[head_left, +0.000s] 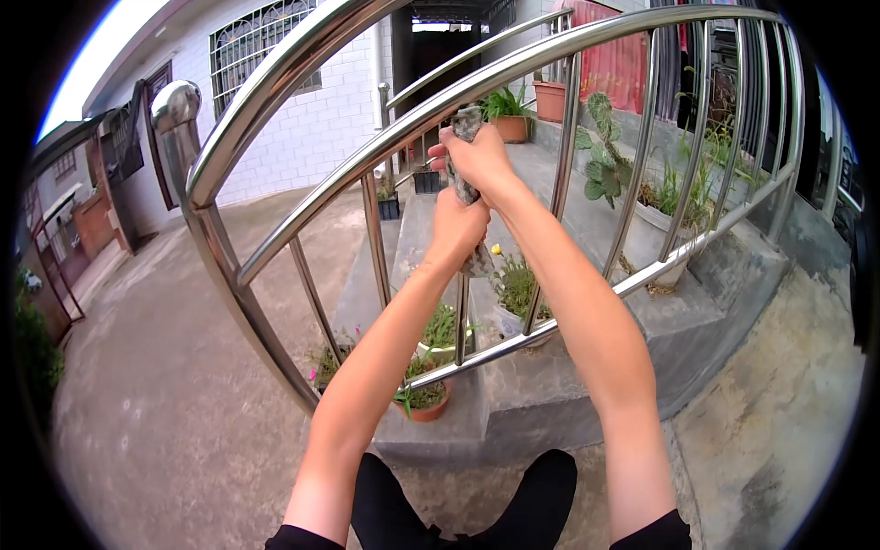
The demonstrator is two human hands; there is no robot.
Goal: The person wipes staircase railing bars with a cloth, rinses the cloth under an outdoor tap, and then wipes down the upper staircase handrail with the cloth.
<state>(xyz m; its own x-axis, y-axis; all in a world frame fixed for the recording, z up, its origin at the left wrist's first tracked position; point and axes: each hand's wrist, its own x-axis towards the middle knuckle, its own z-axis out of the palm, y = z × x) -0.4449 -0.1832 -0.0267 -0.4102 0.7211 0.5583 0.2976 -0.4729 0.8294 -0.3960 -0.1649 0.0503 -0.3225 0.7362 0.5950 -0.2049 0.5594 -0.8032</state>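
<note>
A grey-green patterned cloth [467, 121] is wrapped around one upright bar of the stainless steel railing [477, 84], just below the sloping handrail. My right hand [480, 161] is closed around the upper part of the cloth. Directly below it, my left hand [458, 225] grips the same cloth, fingers curled around the bar. The cloth's lower end [477, 264] hangs under my left hand. Part of the cloth and of the bar is hidden behind my hands.
Behind the railing, grey concrete steps [536, 422] carry potted plants, among them a cactus [605, 156], a white pot [655, 243] and a terracotta pot [426, 403]. A round-topped steel post [177, 105] stands at the left. Beyond are a white brick wall [344, 119] and a red curtain [612, 64].
</note>
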